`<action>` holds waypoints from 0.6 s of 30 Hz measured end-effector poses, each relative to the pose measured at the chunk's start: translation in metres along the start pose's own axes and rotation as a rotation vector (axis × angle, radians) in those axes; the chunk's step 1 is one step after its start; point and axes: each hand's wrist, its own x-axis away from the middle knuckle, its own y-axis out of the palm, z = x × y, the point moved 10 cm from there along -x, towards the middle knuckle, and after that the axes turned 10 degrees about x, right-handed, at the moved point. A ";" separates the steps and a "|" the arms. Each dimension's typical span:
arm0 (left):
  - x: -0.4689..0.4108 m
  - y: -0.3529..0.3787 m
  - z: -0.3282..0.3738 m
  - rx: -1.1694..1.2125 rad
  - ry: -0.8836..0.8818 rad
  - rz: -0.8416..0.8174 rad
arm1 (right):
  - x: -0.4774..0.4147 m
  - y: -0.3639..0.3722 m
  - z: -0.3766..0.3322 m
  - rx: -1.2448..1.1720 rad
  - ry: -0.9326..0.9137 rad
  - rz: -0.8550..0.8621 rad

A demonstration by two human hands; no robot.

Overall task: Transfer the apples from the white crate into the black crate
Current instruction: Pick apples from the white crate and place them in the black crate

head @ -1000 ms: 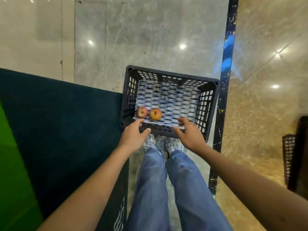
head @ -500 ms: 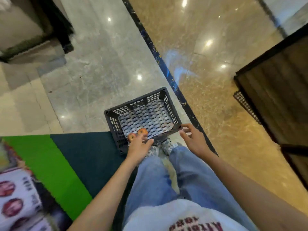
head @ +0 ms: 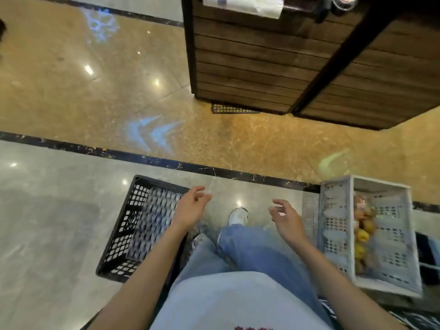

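Both hands, left hand (head: 190, 208) and right hand (head: 287, 219), hang empty, fingers loose; hasty grabs could drop apples (head: 363, 234) between white crate (head: 333, 234) and black crate (head: 123, 225).

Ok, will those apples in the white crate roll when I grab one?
Likely, yes: the apples look round, so a nudged one may roll. They lie bunched together in the white crate, so lifting one could shift its neighbours. Its walls should stop any escaping.
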 end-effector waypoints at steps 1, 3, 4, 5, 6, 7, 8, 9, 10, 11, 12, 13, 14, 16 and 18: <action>-0.006 0.012 0.007 -0.041 -0.001 -0.029 | 0.000 -0.006 0.015 -0.045 0.043 0.023; -0.015 0.035 0.016 -0.116 -0.018 -0.080 | -0.001 -0.016 0.041 -0.107 0.114 0.061; -0.019 0.046 0.021 -0.144 -0.020 -0.098 | -0.001 -0.022 0.051 -0.133 0.140 0.081; -0.023 0.056 0.025 -0.168 -0.021 -0.113 | -0.003 -0.027 0.061 -0.157 0.160 0.097; -0.027 0.067 0.029 -0.187 -0.020 -0.129 | -0.005 -0.033 0.069 -0.182 0.174 0.106; -0.031 0.077 0.033 -0.209 -0.016 -0.142 | -0.009 -0.039 0.076 -0.209 0.188 0.114; -0.035 0.087 0.037 -0.230 -0.012 -0.151 | -0.014 -0.047 0.082 -0.234 0.199 0.121; -0.038 0.095 0.041 -0.248 -0.010 -0.153 | -0.020 -0.056 0.088 -0.256 0.206 0.128; -0.043 0.103 0.044 -0.255 -0.007 -0.150 | -0.026 -0.066 0.093 -0.275 0.204 0.140; -0.047 0.111 0.049 -0.266 -0.003 -0.151 | -0.033 -0.078 0.097 -0.296 0.203 0.156; -0.052 0.120 0.053 -0.292 0.000 -0.157 | -0.039 -0.090 0.102 -0.317 0.216 0.176; -0.056 0.128 0.057 -0.325 -0.004 -0.164 | -0.043 -0.100 0.108 -0.339 0.238 0.200; -0.059 0.136 0.062 -0.349 -0.012 -0.170 | -0.046 -0.111 0.114 -0.363 0.260 0.225; -0.070 0.156 0.077 -0.382 0.006 -0.182 | -0.054 -0.131 0.127 -0.416 0.282 0.278; -0.084 0.181 0.097 -0.431 0.027 -0.204 | -0.063 -0.148 0.142 -0.468 0.323 0.312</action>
